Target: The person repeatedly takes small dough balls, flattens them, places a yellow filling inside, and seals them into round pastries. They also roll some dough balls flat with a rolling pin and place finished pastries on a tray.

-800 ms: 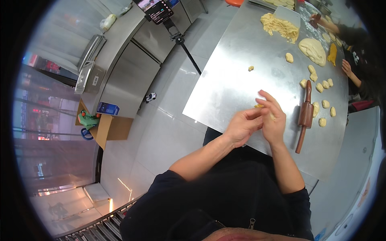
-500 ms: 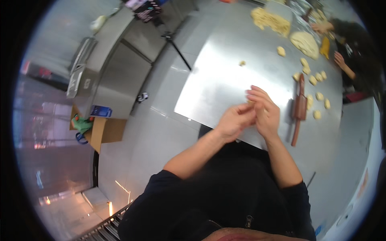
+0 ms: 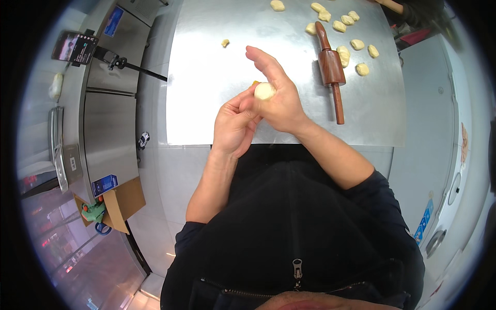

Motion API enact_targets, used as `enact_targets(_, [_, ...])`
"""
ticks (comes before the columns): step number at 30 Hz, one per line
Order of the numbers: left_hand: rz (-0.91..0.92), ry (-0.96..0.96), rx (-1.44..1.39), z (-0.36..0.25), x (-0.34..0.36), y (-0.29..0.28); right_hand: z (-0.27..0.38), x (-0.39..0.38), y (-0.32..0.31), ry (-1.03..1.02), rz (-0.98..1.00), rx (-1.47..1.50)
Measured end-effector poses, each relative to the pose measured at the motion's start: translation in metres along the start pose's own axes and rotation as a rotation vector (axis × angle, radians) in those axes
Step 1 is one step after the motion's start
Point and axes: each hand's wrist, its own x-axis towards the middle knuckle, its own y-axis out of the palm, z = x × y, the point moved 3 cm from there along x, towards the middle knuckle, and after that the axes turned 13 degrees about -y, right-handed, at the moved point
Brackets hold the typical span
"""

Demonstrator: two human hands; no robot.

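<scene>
A round, pale dough ball (image 3: 265, 91) sits between my two hands, above the near edge of the steel table. My right hand (image 3: 284, 103) cups it at the base of the thumb, its fingers stretched out beyond the ball. The fingers of my left hand (image 3: 235, 121) are bent and press against the ball's left side. A bit of something yellow (image 3: 255, 82) shows at the ball's upper left edge; I cannot make out what it is. On the table ahead lies a small yellowish scrap (image 3: 225, 43).
To the right lies a thick brown wooden rolling pin (image 3: 330, 67), with several dough pieces (image 3: 357, 44) around it on the steel table (image 3: 196, 103). Another person's arm (image 3: 392, 6) reaches in at the far right. A phone (image 3: 75, 47) on a stand is at the left, above an open cardboard box (image 3: 126, 199).
My view has swung round and now faces the table squarely. The dough ball shows now between my hands; before, the fingers mostly hid what they held.
</scene>
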Motion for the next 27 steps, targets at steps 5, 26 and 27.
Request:
enact_targets(5, [0.026,-0.025,0.077,0.001,-0.001,-0.003,-0.001,0.002,0.003,-0.174,0.160,-0.053])
enact_targets(26, [0.010,0.024,0.055,-0.001,-0.002,-0.004,0.000,0.005,0.006,-0.099,-0.029,0.050])
enact_targets(27, [-0.004,0.020,0.074,-0.001,-0.002,-0.004,0.001,0.005,0.008,-0.126,0.006,0.037])
